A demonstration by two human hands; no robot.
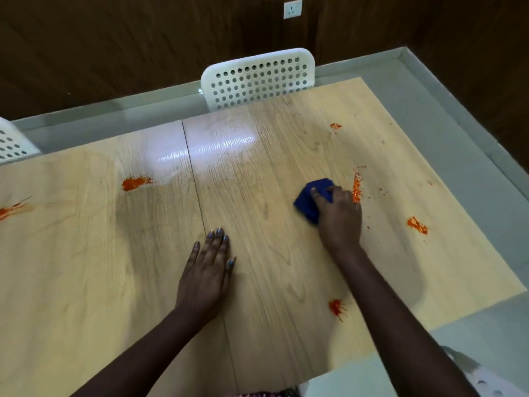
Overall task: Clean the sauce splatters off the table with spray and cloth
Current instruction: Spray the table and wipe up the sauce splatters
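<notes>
Nearby, white chair (257, 78) behind table (257, 156), orange splatters (134, 183) around.

Bunched blue cloth (310, 197) on the tabletop (257, 267) toward its right edge, orange sauce splatters (356, 186) just beside, more scattered across.

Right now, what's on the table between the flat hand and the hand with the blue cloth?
Nothing: the head view shows only bare wooden table between the left hand and the right hand gripping the blue cloth.
</notes>
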